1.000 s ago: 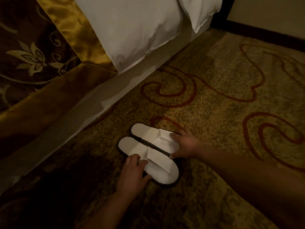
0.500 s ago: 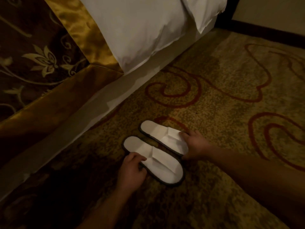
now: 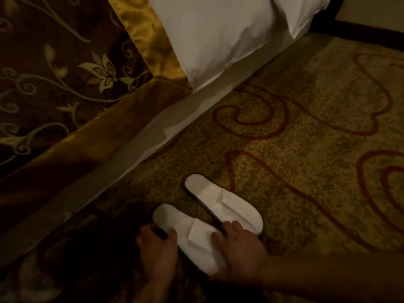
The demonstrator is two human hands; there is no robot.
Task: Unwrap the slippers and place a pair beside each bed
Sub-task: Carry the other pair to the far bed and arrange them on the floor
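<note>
**While both your hands work the near slipper, its mate lies free beside it**

With the pair lying on the carpet (image 3: 306,132) alongside the bed (image 3: 122,158), both your hands are on the near slipper (image 3: 192,237), the one closer to you and to the bed. Your left hand (image 3: 158,252) pinches that slipper's bed-side edge: the thumb lies on the white top and the fingers curl toward the rim, so the grip is closed on the slipper. Your right hand (image 3: 240,254) is spread loosely over the other end, fingers on the folded strap and palm covering the tip; its grip is half open, pressing on the slipper, not wrapped around it. One fingertip reaches the dark gap next to the far slipper (image 3: 225,200); I cannot tell whether it touches that one. The far slipper lies flat on the carpet just beside the near one, roughly parallel to it. A white pillow (image 3: 218,33) overhangs the bed's edge farther back.
</note>
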